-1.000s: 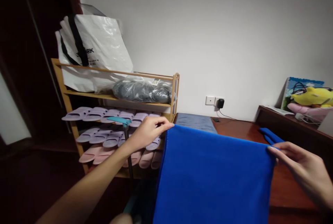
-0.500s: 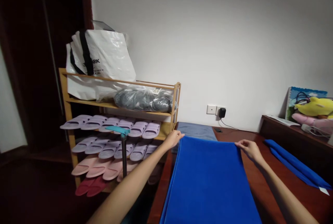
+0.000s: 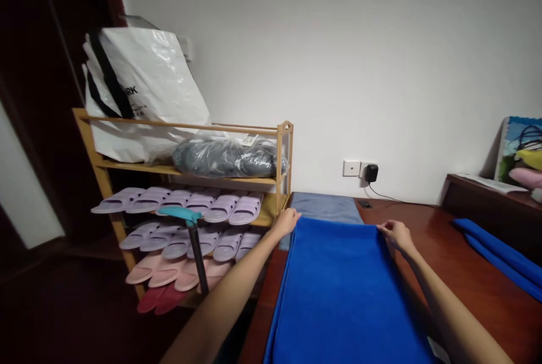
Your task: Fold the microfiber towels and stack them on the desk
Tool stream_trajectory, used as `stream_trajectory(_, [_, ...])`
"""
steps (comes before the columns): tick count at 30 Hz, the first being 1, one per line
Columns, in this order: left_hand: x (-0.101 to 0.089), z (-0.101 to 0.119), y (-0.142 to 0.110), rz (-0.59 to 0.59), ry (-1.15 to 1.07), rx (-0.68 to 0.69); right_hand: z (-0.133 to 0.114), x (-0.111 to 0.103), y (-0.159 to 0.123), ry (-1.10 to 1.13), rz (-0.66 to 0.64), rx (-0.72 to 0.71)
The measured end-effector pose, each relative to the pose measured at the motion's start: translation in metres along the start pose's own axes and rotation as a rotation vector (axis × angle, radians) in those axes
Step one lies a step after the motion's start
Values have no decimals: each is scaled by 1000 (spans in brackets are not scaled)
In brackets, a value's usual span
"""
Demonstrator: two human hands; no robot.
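Head view: left hand [image 3: 287, 223] and right hand [image 3: 397, 236] pinch rectangular blue fabric [image 3: 339, 290] by its far corners, suiting likely light, limp cloth.

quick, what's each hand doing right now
Left hand: closed, pinching the far left corner of the blue cloth.
Right hand: closed, pinching the cloth's far right corner.

A plain white wall [image 3: 322, 59] is dimly and unevenly lit. In front of it, a wooden rack [image 3: 267, 209] is placed beside a reddish-brown table [image 3: 427, 257], while the dark floor [image 3: 63, 307] is sunk in shadow.
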State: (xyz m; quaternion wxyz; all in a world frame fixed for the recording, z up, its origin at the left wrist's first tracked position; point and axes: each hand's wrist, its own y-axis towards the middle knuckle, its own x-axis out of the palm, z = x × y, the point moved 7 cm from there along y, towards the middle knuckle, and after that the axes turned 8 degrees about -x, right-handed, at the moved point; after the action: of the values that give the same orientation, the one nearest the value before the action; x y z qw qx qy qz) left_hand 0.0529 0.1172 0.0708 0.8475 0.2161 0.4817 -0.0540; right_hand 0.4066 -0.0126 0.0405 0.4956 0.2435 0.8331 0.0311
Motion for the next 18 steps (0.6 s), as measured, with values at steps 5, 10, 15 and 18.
stream_trajectory(5, [23,39,-29,-40,94,156,-42,30,-12,-137,-35,-187])
stream_trajectory(10, [61,50,-55,-230,159,297,-67,73,-41,-188,-233,-387])
stream_trajectory(15, [67,42,-59,-272,201,276,-64,77,-50,-257,-245,-379])
stream_trajectory(18, [57,40,-65,-240,205,239,-59,67,-60,-280,-230,-345])
